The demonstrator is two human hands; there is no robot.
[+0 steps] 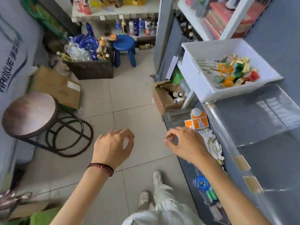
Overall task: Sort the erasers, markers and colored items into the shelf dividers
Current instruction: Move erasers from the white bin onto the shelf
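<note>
Looks like the in-between bit, right before a pick. Left hand (pixel 113 146) out over the floor (pixel 129 98), loosely curled, nothing in it. Right hand (pixel 186 143) just at the front of the shelf (pixel 259 114), fingers (pixel 172 133) nearly closed into a ring with the thumb. Maybe a bluish speck in there, can't tell whether held or just blur. Coloured stuff (pixel 233 72) heaped in the white bin (pixel 203 88) up on the shelf, well apart from both hands. Green markers (pixel 212 195) and a blue round thing (pixel 201 183) down in the lower tier, near the right forearm. No erasers clearly spotted, too blurry, and no dividers plainly seen from here either. To do this well, probably: go for one kind at a time, pinch small pieces off the top of the heap rather than digging, and steady the bin with the left, since it seems to poke out past the shelf edge. Worth checking the slot before letting go. In the way: orange box (pixel 198 121) and crumpled paper (pixel 212 143) just beside the right hand, open carton (pixel 164 98) on the floor below the bin, round stool (pixel 29 114) off to the left. Tight aisle, so easy on the elbows.
</note>
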